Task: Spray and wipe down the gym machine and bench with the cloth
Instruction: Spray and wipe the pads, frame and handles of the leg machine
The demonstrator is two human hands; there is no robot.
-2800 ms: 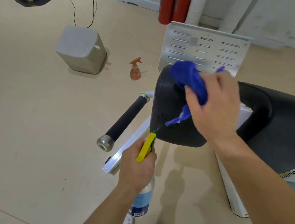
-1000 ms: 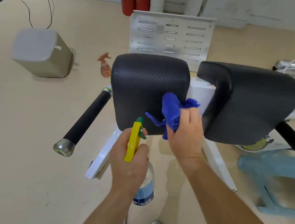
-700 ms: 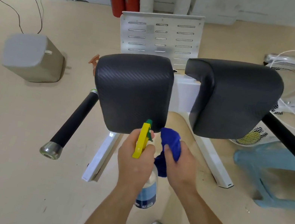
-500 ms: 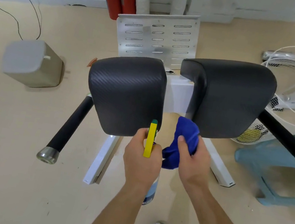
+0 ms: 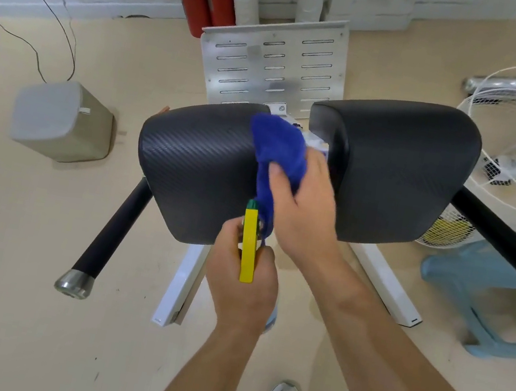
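At the gym machine, our right hand, clutching the blue cloth, has risen from below the pads onto the left pad's inner edge; our left hand grips the spray bottle just beneath the cloth's hanging tail.

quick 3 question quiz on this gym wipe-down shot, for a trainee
1. True or false: the spray bottle is in the right hand.
2. The cloth is against: A) the floor, B) the left black pad, C) the fan.
3. Fill in: the cloth's colour is ___.
Key: 1 false, the left hand grips it; 2 B; 3 blue.
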